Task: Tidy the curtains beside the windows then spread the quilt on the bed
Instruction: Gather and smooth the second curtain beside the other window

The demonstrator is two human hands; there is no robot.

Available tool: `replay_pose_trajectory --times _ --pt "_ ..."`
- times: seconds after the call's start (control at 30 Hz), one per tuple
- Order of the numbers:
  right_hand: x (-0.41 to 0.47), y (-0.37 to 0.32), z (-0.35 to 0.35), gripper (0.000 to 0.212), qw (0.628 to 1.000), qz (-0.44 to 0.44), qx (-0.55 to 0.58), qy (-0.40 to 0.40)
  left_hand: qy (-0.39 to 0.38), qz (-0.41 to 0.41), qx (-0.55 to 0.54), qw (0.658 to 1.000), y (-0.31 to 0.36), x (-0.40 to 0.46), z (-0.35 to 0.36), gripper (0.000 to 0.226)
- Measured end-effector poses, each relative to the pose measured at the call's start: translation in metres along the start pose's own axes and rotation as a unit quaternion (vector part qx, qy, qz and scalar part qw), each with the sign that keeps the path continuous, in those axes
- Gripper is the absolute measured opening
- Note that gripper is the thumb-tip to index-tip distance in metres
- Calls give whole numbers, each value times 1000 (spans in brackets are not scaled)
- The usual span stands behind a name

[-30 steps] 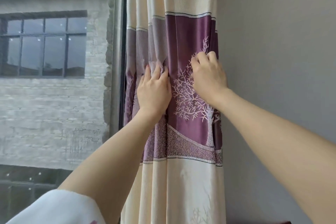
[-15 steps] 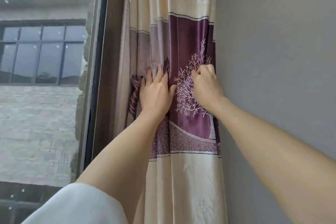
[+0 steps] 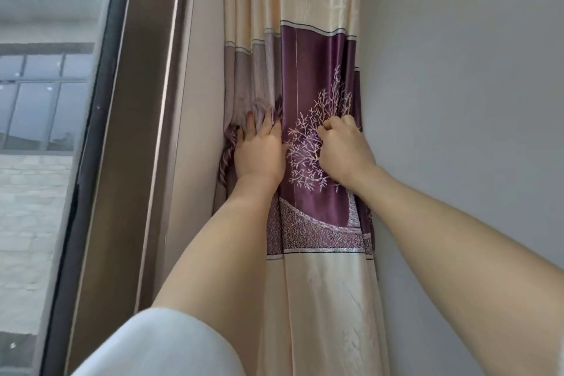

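One curtain (image 3: pixel 308 76) hung in view, gathered into folds between a window frame (image 3: pixel 100 143) and a grey wall (image 3: pixel 457 101), and two bare hands worked on it. The cloth was cream above and below, with one purple band across the middle, and that band carried one pale embroidered tree (image 3: pixel 311 146). The left hand (image 3: pixel 259 152) lay against the folds at the left side of the band, its fingers (image 3: pixel 268 122) held close together and pointing upward, their tips tucked into the bunched fabric, so it seemed to press the pleats rather than pinch them; how far the tips went under the cloth could not be told. Just left of those fingers a twisted purple fold (image 3: pixel 227 156) bulged out toward the frame. The right hand (image 3: pixel 345 149) rested on the right side of the band, over the tree's branches, its fingers (image 3: pixel 329 128) curled tight and gripping a pinch of curtain cloth. Between the two hands the tree's left branches showed; the right hand and wrist covered part of its crown. Right of the curled fingers the curtain's edge met the wall. Below the fingers both bare forearms ran down to the lower edge of the view, the left one hiding part of the band's lower border, and one white sleeve (image 3: pixel 164 345) covered the left upper arm. Far left of the fingers, through the glass, stood one grey brick building (image 3: pixel 33 192) with a dark paned window (image 3: pixel 42 101).
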State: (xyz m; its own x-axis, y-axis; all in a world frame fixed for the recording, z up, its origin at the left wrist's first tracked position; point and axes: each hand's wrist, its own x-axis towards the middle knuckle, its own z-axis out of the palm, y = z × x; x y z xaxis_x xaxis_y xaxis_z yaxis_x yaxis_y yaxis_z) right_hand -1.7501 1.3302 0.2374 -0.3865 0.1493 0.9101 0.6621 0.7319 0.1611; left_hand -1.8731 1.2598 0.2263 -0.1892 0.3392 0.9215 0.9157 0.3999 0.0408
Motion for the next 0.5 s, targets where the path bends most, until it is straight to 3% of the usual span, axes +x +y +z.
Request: replay_pose_trajectory --times 0.17,0.3,0.5 --pt "-6 1 9 45 1000 -3 21 -2 -10 0 -17 1000 -3 2 7 58" --pt "-24 3 13 64 996 1 37 -76 -38 1 -11 999 0 -7 2 66" --pt "-55 10 16 70 988 0 -3 -155 -88 -16 -6 996 6 -46 13 68"
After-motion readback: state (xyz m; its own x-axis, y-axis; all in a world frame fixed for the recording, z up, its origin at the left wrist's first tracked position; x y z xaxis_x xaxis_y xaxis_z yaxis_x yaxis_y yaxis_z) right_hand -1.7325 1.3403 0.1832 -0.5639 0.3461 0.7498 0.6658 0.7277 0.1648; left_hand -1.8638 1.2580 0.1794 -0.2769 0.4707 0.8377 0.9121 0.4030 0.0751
